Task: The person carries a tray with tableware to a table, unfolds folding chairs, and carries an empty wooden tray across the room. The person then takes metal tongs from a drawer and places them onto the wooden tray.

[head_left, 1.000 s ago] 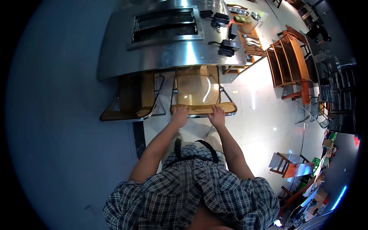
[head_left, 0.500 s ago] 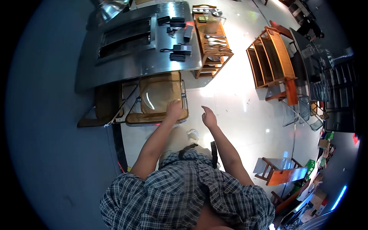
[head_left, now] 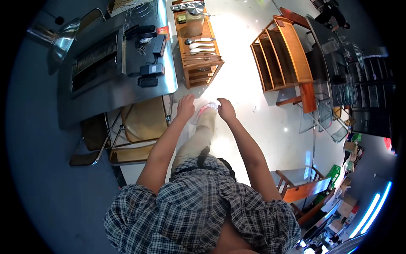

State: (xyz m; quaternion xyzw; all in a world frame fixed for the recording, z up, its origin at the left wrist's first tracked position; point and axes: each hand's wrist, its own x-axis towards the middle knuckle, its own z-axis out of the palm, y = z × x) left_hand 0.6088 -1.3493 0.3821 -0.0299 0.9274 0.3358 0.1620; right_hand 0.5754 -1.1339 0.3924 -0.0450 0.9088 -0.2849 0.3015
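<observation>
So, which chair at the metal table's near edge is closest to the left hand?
The lighter tan chair, just left of the left hand; the darker chair stands farther left.

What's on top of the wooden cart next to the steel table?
On the cart: a jug, white spoons, slim brown utensils and a green item too small to identify, among others. Whatever lies directly beneath them is covered and can't be seen.

No readable text or labels.
</observation>
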